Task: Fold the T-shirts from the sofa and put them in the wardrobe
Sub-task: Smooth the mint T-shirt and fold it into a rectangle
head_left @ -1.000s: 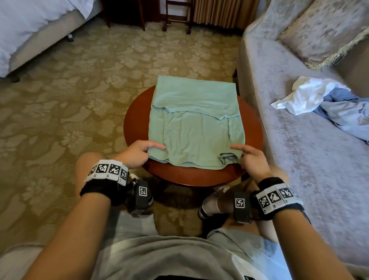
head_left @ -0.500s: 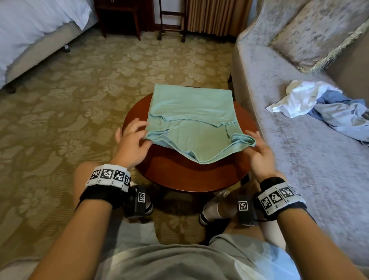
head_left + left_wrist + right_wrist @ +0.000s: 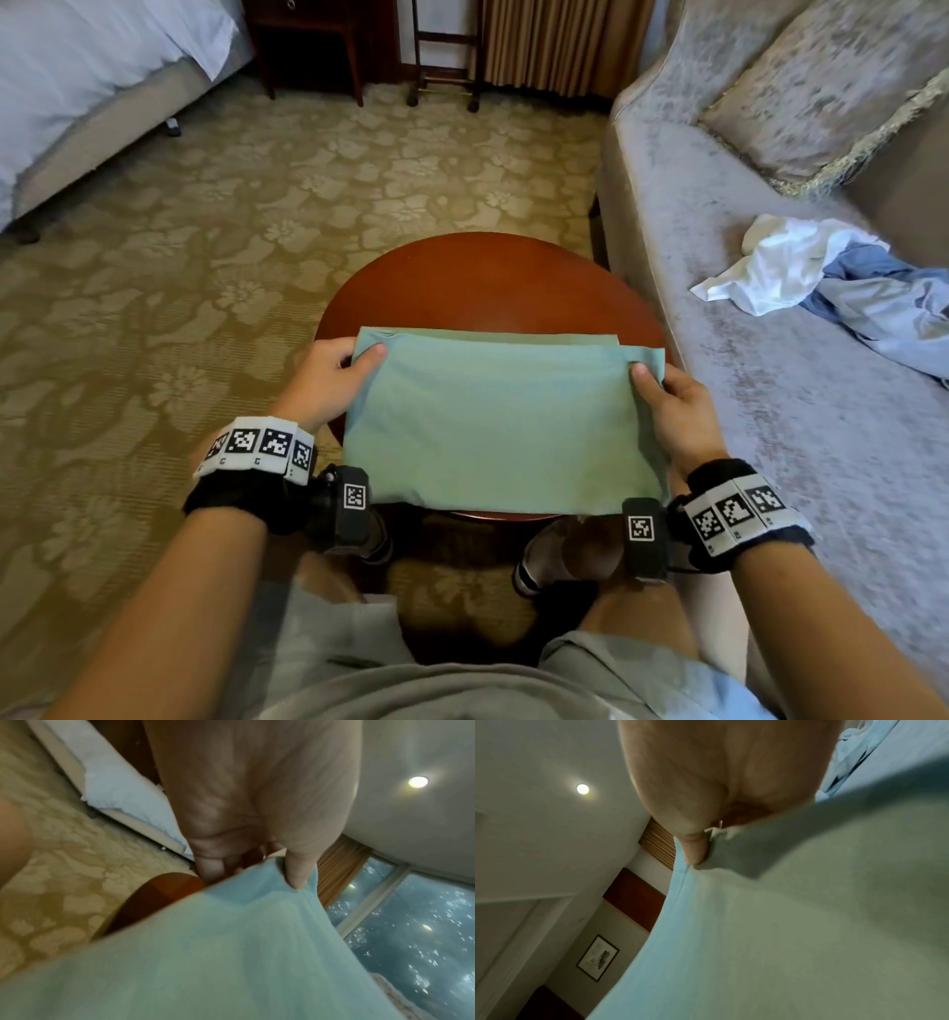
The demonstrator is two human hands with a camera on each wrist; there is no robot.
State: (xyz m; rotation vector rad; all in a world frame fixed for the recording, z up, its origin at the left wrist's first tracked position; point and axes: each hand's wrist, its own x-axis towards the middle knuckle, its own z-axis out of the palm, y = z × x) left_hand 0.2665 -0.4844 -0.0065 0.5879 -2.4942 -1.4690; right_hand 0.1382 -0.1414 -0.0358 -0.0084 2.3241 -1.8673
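Note:
A pale green T-shirt lies folded into a rectangle on the near half of the round wooden table. My left hand pinches its far left corner, thumb on top, fingers under the cloth. My right hand pinches the far right corner the same way. The left wrist view shows a thumb pressing the green T-shirt; the right wrist view shows a thumb on the hem of the green T-shirt. A white T-shirt and a light blue T-shirt lie crumpled on the sofa.
The grey sofa runs along the right, with a cushion at its back. A bed stands at the far left, and dark wooden furniture legs and curtains at the back. Patterned carpet surrounds the table. My knees are under the table's near edge.
Both hands lifted the shirt's near hem and carried it away from me over the rest, so the shirt is now folded in half. The folded shirt sits nearer to me on the table.

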